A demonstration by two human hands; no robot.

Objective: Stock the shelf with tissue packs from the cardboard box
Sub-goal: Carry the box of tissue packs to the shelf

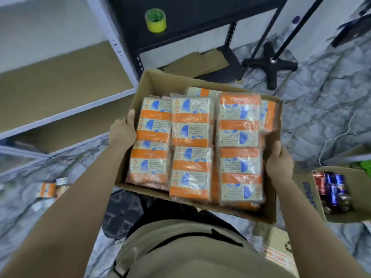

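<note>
You are holding the cardboard box (148,85) up off the floor in front of your body, one hand on each side wall. Your left hand (123,130) is gripping the box's left wall, thumb hooked over the top edge and resting just beside the nearest pack, the other fingers hidden down the outside. Your right hand (279,164) is gripping the box's right wall the same way, thumb lying over the rim and the fingers wrapped out of sight below.

The tissue packs (191,137) are filling the box in three rows, lying flat in clear wrap with orange bands and blue marks, packed edge to edge; more packs are peeking out at the box's far wall and right corner.

The shelf (66,115) is standing to the left of the box, its pale metal frame carrying bare brown boards, the nearest board level with the box's left wall. A few loose packs (48,189) are lying on the marbled floor (321,109) to the lower left of the box. A roll of green tape (155,20) is sitting on a dark rack beyond the box. To the right of the box, a second carton (359,197) is holding red and blue cans (331,189). A black stand base (271,65) is resting on the floor beyond the box's far right corner.
</note>
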